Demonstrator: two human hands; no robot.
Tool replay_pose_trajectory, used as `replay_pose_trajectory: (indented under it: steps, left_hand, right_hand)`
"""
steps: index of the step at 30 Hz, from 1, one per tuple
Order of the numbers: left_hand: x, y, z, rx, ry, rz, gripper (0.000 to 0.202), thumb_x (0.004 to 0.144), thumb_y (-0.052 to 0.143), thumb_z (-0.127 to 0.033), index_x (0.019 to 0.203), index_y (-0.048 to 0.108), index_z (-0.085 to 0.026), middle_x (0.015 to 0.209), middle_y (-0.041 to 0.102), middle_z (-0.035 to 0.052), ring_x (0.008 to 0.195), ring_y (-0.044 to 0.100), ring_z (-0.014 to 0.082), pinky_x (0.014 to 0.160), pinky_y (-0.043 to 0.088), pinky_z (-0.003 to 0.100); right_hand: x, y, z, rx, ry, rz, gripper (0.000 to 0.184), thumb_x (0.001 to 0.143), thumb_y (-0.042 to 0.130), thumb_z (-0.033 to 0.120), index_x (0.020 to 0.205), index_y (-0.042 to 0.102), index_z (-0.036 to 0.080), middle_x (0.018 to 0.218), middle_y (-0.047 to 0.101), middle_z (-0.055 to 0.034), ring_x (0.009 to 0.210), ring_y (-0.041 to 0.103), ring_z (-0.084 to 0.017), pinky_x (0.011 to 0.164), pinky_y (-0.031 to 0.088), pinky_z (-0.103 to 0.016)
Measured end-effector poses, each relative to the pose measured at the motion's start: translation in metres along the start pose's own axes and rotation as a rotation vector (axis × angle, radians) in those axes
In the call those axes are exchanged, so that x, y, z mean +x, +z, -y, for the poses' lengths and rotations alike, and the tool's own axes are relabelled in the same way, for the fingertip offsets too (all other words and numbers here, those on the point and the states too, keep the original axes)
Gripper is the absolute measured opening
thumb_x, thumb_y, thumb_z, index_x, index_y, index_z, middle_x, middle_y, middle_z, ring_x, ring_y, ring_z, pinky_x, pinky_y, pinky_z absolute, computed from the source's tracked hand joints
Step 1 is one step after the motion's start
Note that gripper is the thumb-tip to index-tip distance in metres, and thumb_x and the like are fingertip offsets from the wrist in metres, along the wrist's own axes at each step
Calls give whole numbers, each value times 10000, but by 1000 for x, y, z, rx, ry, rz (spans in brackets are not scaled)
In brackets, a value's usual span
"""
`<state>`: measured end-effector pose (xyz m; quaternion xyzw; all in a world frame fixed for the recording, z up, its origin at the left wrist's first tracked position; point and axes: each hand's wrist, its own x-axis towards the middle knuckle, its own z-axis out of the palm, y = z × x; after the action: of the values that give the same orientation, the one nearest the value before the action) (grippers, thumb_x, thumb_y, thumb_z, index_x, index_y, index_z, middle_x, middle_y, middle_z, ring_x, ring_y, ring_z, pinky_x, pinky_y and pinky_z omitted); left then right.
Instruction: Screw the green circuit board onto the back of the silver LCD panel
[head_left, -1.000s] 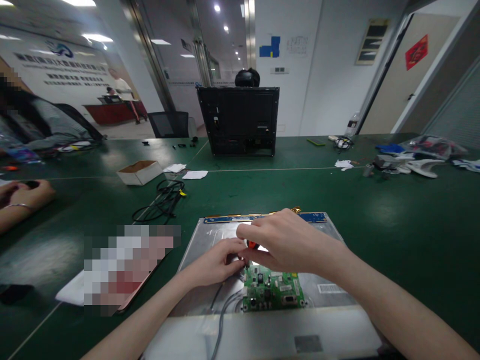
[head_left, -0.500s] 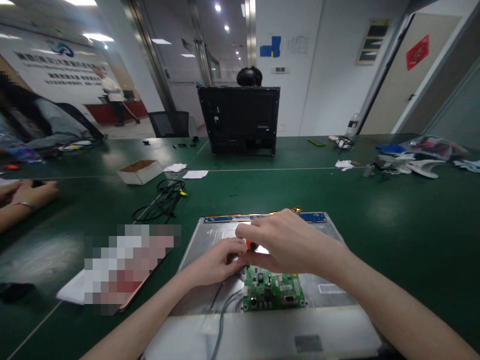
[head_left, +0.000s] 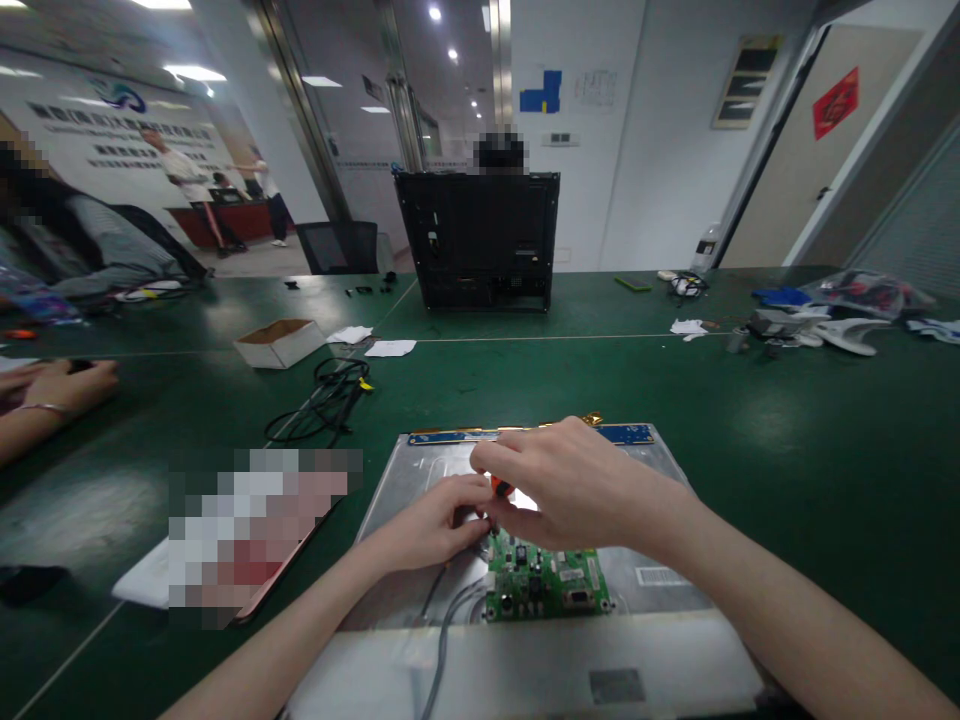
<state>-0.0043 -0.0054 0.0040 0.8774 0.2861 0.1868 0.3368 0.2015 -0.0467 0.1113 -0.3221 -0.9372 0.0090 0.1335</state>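
A silver monitor back panel point(head_left: 660, 470) lies flat on the green table in front of me. A green circuit board point(head_left: 551, 582) sits on its near half, with grey cables point(head_left: 442, 625) leading off to the left. My right hand point(head_left: 570, 485) is closed round a small orange-handled screwdriver point(head_left: 500, 488), held upright over the board's top left corner. My left hand point(head_left: 431, 520) is pinched right beside the tool's tip, its fingertips at the board's edge. What those fingers hold is hidden.
A black monitor casing point(head_left: 480, 240) stands upright at the far side. A coiled black cable point(head_left: 326, 400), a small cardboard box point(head_left: 279, 343) and papers lie to the left. Another person's hands point(head_left: 52, 385) rest at the left edge. Parts and bags clutter the far right.
My hands have hardly moved; the right hand has turned slightly on the screwdriver. People in the background at the left have walked further left.
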Motion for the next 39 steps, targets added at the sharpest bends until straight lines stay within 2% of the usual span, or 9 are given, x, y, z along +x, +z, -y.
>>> replay_pose_trajectory:
  steps: [6,10,15,21,26,32,39]
  left_hand:
    - [-2,2,3,-4,-11,-6,96,812,514,-152,768,598,-167,825,637,30,787,581,186,705,480,280]
    - [-1,1,3,-5,3,-7,118,787,505,-106,799,603,-170,857,641,29,797,584,184,716,483,278]
    - [1,-1,0,-20,56,19,178,749,482,-75,832,600,-178,860,643,20,792,575,183,737,478,282]
    - [1,1,-1,2,10,4,102,826,479,-161,783,571,-167,826,637,33,785,577,193,717,471,286]
    - [0,1,-1,12,-7,-14,87,820,496,-171,785,576,-167,852,649,41,815,586,202,742,475,299]
    - [1,0,1,-21,-5,27,136,777,479,-123,834,593,-171,853,650,31,808,584,195,695,485,271]
    - [-2,3,2,23,-18,-30,93,816,495,-164,805,586,-168,834,648,36,799,587,199,731,480,298]
  right_hand:
    - [0,-1,-1,-41,18,16,144,947,469,324,919,531,197,740,655,-14,570,486,-110,511,163,-275]
    - [0,0,2,-37,34,-6,100,905,479,270,954,507,187,821,674,-26,587,502,-111,502,166,-269]
    - [0,0,3,-11,20,-2,154,838,495,228,984,480,179,895,665,-40,640,530,-122,501,183,-267]
    - [0,-1,0,-3,10,25,143,901,531,323,962,506,195,850,673,-28,646,551,-132,514,185,-268]
    - [0,0,1,-29,26,-7,112,931,463,287,964,511,191,833,673,-24,604,524,-120,498,178,-271]
    - [0,0,3,-13,18,5,147,849,487,230,988,489,183,892,656,-30,624,506,-113,495,179,-263]
    - [0,0,-1,-8,16,18,105,923,491,299,940,512,197,820,666,-19,629,524,-124,511,188,-275]
